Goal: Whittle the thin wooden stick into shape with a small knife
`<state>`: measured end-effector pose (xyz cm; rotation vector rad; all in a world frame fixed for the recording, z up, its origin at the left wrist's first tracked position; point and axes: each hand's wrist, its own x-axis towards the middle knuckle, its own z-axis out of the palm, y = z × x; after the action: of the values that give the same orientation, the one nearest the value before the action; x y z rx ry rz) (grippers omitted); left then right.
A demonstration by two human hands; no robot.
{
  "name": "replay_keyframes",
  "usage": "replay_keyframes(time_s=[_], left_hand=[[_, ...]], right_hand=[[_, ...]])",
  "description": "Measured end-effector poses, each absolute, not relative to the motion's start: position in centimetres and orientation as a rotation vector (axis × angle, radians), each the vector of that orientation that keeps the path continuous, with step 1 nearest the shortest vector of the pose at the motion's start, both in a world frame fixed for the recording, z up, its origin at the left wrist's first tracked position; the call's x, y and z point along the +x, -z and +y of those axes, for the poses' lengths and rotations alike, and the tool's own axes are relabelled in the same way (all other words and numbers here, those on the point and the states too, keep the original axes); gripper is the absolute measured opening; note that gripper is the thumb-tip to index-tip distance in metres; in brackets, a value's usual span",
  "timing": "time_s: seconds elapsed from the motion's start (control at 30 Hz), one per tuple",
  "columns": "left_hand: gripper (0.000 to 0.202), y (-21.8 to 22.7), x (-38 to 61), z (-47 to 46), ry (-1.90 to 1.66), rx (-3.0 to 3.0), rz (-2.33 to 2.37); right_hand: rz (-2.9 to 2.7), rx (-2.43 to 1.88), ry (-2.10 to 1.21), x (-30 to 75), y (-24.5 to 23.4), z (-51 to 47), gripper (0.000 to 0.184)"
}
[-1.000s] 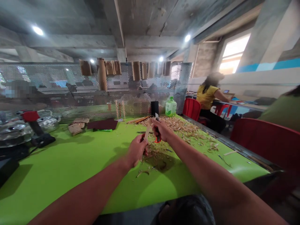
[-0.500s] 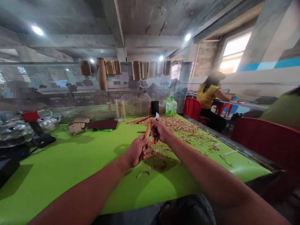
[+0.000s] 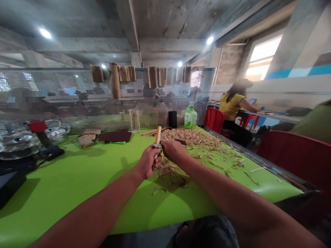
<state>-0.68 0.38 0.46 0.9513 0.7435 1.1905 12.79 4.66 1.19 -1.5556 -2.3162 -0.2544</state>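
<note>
Wooden stick [image 3: 157, 135] stands nearly upright, its orange-tinted upper end rising above the fingers of the left hand [image 3: 149, 162], which curl closed around its lower part. The fingers of the right hand [image 3: 172, 150] are also curled closed, just beside the left hand, around one small knife; its handle is hidden inside them, and its metal blade [image 3: 158, 145] shows between the two hands, at the stick. Whether the blade is biting into the wood is too small to tell.

Beyond the right fingers lies one large heap of wood shavings [image 3: 188, 136], and a smaller scatter [image 3: 165, 168] sits below both hands on the green table [image 3: 77, 196]. Past the fingertips stand one green-capped plastic bottle [image 3: 190, 118] and one black cup [image 3: 172, 119], near each other. Farther left of the fingers lies one dark sheet of sandpaper [image 3: 115, 136], with one red-topped power tool [image 3: 41, 132] well beyond it.

Along the perforated metal screen [image 3: 64, 86] hang about nine brown paper bags [image 3: 152, 77]. Well to the right of the hands, one person in a yellow shirt [image 3: 231, 106] sits at another table, and two red chairs [image 3: 214, 120] stand nearer the table edge, well apart.
</note>
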Motion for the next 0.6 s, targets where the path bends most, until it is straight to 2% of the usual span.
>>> replay_keyframes(time_s=[0.27,0.6], left_hand=[[0.023,-0.9,-0.1,-0.4,-1.193,1.044,0.839],[0.023,-1.4,1.0,-2.2,-1.127,1.099,0.960]], right_hand=[[-2.255,-1.638,0.305,12.9,-1.2,5.5,0.030],[-2.177,-1.580,0.372,14.5,-0.9,7.3,0.030]])
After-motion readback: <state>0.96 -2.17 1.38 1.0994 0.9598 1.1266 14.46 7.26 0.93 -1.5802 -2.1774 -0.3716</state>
